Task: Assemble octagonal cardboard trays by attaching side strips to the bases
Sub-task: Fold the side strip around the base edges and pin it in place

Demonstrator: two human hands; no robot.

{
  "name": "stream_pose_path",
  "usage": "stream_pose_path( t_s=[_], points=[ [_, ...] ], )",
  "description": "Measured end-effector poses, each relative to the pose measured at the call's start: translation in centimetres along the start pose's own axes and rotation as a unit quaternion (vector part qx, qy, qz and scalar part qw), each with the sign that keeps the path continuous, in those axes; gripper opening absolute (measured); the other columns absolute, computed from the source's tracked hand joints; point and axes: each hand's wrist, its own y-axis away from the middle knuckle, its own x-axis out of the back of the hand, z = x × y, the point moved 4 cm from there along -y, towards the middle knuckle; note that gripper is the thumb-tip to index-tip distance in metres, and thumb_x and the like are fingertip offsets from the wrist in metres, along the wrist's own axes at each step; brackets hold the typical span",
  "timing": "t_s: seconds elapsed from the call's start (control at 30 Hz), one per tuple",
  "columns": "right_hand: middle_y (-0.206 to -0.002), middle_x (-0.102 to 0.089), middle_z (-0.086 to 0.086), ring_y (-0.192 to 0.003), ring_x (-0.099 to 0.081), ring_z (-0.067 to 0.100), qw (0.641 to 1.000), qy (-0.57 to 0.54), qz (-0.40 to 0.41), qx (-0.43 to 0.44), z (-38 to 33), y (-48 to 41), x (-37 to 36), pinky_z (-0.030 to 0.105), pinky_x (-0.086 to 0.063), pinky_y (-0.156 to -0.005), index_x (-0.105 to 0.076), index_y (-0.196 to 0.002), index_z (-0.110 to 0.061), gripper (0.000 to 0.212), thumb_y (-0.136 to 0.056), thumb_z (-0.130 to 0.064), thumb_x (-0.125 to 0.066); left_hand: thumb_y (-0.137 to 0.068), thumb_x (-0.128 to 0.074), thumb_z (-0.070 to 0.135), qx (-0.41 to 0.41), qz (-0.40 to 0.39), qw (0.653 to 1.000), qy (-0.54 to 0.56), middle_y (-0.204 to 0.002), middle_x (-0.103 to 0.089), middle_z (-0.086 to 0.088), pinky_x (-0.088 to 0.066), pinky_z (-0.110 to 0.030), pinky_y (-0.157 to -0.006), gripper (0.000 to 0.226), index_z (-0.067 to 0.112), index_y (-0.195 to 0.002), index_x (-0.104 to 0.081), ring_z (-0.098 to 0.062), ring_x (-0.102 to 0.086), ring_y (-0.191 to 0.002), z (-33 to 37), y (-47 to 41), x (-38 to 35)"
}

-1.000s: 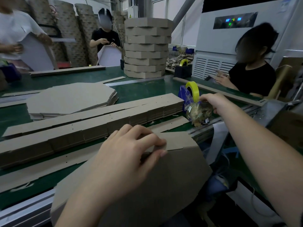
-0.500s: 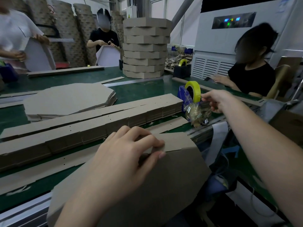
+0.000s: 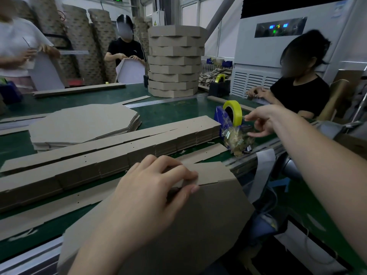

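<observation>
My left hand (image 3: 151, 195) grips the top edge of a brown octagonal cardboard tray (image 3: 208, 225) that stands tilted against the table's near edge, with fingers curled over a folded side strip and the thumb on the base. My right hand (image 3: 262, 124) reaches out to the blue tape dispenser (image 3: 219, 118). Its thumb and forefinger pinch together at the front of the yellow tape roll (image 3: 235, 114), apparently on the tape end, and the other fingers are spread below.
A long stack of side strips (image 3: 111, 153) and a pile of flat octagonal bases (image 3: 83, 124) lie on the green table (image 3: 174, 114). A tall stack of finished trays (image 3: 175, 60) stands behind. A plastic bag (image 3: 236, 139) leans on the dispenser. Three people work around the table.
My right hand stays at the tape dispenser, and its lower fingers have uncurled and spread. My left hand keeps the same grip on the tray.
</observation>
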Motion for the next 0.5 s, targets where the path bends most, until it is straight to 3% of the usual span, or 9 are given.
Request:
stream_pose_path(
  t_s=[0.07,0.13,0.3,0.5],
  points=[
    [-0.065,-0.035,-0.003,-0.052,-0.033,0.007,0.999,-0.05,-0.006,0.02,0.4,0.1,-0.5,0.057,-0.055,-0.076,-0.057,-0.086,-0.008,0.011,-0.097,-0.008,-0.055,-0.089,-0.039,0.053,0.002,0.001,1.0,-0.001,-0.1,-0.061,0.017,-0.051,-0.034,-0.068,0.033,0.039,-0.098,-0.068,-0.013,-0.057,-0.088,0.0,0.0,0.0],
    [-0.06,-0.033,-0.005,-0.047,-0.031,0.006,0.994,-0.097,-0.009,0.042,1.0,0.0,-0.7,0.064,-0.05,-0.078,-0.056,-0.088,-0.008,0.01,-0.097,-0.007,-0.051,-0.089,-0.039,0.054,0.005,0.003,1.0,-0.002,-0.1,-0.061,0.017,-0.05,-0.032,-0.068,0.034,0.04,-0.098,-0.068,-0.013,-0.057,-0.088,0.0,0.0,0.0],
    [-0.051,-0.034,-0.007,-0.031,-0.037,0.004,0.973,-0.197,-0.007,0.12,3.1,-0.5,-0.4,0.061,-0.054,-0.07,-0.06,-0.096,-0.006,0.008,-0.091,-0.003,-0.055,-0.089,-0.038,0.054,0.005,0.001,1.0,-0.001,-0.101,-0.061,0.017,-0.048,-0.031,-0.068,0.036,0.039,-0.098,-0.069,-0.014,-0.058,-0.088,0.0,-0.1,-0.1],
    [-0.055,-0.042,0.0,-0.036,-0.037,0.004,0.934,-0.294,-0.003,0.201,5.4,-0.2,-0.4,0.053,-0.058,-0.067,-0.058,-0.084,0.002,0.005,-0.088,0.003,-0.055,-0.089,-0.038,0.054,0.004,0.001,1.0,0.001,-0.101,-0.061,0.017,-0.05,-0.034,-0.068,0.035,0.039,-0.098,-0.069,-0.014,-0.058,-0.089,0.0,-0.1,0.0]
  ],
)
